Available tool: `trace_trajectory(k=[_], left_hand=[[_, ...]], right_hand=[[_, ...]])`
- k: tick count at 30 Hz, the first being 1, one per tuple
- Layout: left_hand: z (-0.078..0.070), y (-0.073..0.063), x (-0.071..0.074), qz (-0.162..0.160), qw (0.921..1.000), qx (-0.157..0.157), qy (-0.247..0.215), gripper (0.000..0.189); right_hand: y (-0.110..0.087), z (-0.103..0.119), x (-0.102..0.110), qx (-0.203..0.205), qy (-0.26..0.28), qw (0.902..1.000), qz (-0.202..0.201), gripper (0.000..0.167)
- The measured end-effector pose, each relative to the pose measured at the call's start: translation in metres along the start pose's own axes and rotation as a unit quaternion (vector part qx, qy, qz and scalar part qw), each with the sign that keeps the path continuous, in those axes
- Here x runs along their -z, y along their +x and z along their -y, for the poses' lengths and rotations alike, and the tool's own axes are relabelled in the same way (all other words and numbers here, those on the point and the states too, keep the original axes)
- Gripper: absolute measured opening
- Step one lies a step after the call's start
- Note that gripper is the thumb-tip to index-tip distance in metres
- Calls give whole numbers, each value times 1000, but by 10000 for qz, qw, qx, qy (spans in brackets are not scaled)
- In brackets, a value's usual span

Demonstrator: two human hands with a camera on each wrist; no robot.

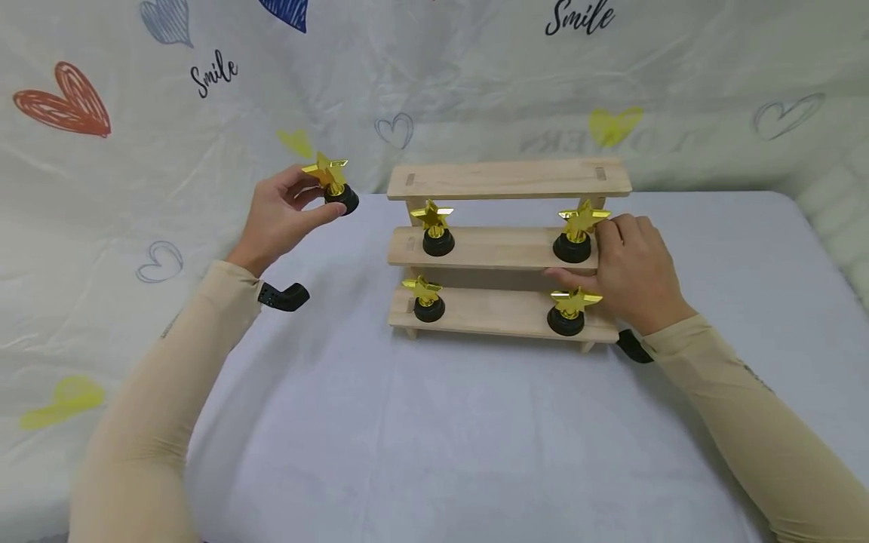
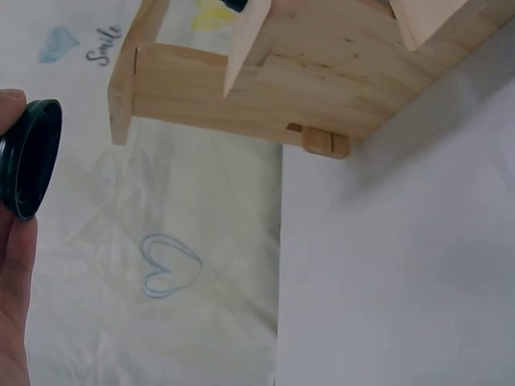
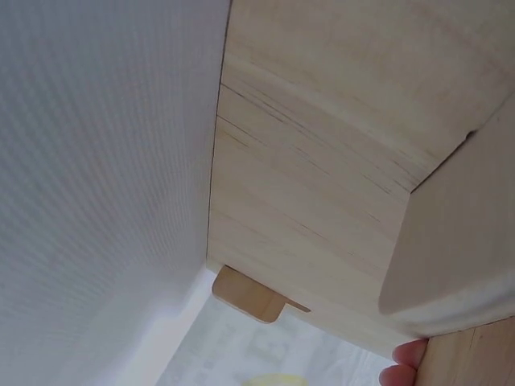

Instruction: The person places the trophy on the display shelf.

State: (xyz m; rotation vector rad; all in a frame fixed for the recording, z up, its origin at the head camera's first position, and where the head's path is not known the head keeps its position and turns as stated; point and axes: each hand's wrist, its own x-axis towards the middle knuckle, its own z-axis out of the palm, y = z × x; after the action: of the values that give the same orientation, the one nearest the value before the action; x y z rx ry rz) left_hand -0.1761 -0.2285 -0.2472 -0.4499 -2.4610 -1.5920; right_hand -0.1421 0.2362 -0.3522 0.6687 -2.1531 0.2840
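Note:
My left hand (image 1: 278, 215) is raised to the left of the three-tier wooden shelf (image 1: 502, 247). It pinches a small gold star trophy (image 1: 329, 175) by its black base, tilted in the air. In the left wrist view the hollow underside of that base (image 2: 36, 161) shows. At the shelf's right end, my right hand (image 1: 638, 271) grips the middle tier, thumb along its front edge. Its fingertips (image 3: 404, 366) curl past the side panel in the right wrist view. Beside those fingers stands a star trophy (image 1: 573, 245) on the middle tier.
Another trophy (image 1: 437, 240) stands on the middle tier's left end. Below, the bottom tier bears one trophy (image 1: 429, 308) at left and another (image 1: 566, 320) at right. A white cloth covers the table (image 1: 462, 437). Behind hangs a sheet (image 1: 475, 83) printed with hearts and words.

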Motion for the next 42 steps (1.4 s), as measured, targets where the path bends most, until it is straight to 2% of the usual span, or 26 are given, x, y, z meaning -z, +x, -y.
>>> trace_trajectory(k=[6,12,24,31,42], left_hand=[[-10,14,-8,47,9999,-90,-42,43],[-24,27,-14,111,9995,-249,180,48],[-43,54,-36,335,9986,-408,-60,49],[-55,67,-45,430,9967,-642,-231,49],[-63,83,-68,732,9935,-748,-452,47]], right_hand=[[-1,-2,1,6,-4,10000,53,98],[-1,-2,0,-11,3,10000,80,98],[-1,-1,3,-129,-50,9992,378,97],[-1,-2,2,-152,43,9997,175,97],[-2,-1,0,-151,67,9998,134,96]])
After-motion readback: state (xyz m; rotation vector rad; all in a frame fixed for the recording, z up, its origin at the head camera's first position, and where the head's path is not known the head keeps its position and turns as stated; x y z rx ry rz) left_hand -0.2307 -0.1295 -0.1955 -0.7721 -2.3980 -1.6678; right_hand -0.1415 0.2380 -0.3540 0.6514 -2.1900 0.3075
